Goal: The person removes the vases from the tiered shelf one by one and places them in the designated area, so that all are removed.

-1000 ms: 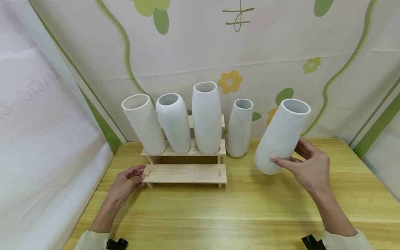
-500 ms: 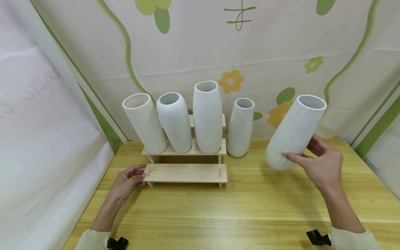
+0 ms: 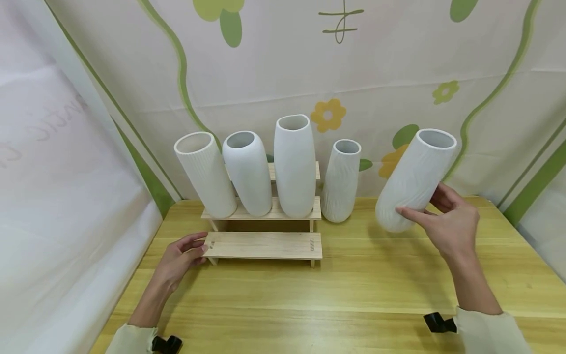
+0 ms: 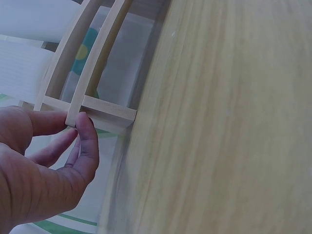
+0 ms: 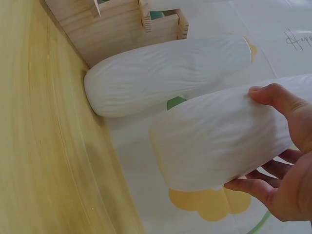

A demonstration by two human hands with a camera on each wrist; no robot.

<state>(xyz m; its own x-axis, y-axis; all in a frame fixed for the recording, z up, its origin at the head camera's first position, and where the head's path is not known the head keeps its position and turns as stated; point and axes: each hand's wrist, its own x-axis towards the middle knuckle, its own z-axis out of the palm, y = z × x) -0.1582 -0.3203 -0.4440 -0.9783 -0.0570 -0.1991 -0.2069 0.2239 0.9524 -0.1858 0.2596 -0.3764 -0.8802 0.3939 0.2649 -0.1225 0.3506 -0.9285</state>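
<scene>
My right hand [image 3: 451,221] grips a white textured vase [image 3: 415,179] low on its body, thumb on the near side. The vase leans with its mouth to the right, and its base is off the table in the right wrist view. With thumb and fingers my left hand [image 4: 53,156] pinches the left end of the lowest board of a stepped wooden stand [image 3: 265,245]. On the stand's middle step are a ribbed white vase [image 3: 208,177], a smooth rounded vase [image 3: 248,177] and a taller white vase [image 3: 295,169]. A smaller textured vase [image 3: 340,184] stands on the table just right of the stand.
The wooden table [image 3: 283,305] extends in front of the stand and to its right. Close behind hangs a white cloth [image 3: 274,73] with green and yellow flower prints. Another white sheet [image 3: 70,206] slopes along the left side. The stand's top step [image 3: 317,171] is mostly hidden behind vases.
The vase in my right hand has moved right and up, then slightly back left over the last half second. My left hand stays on the stand's lowest board.
</scene>
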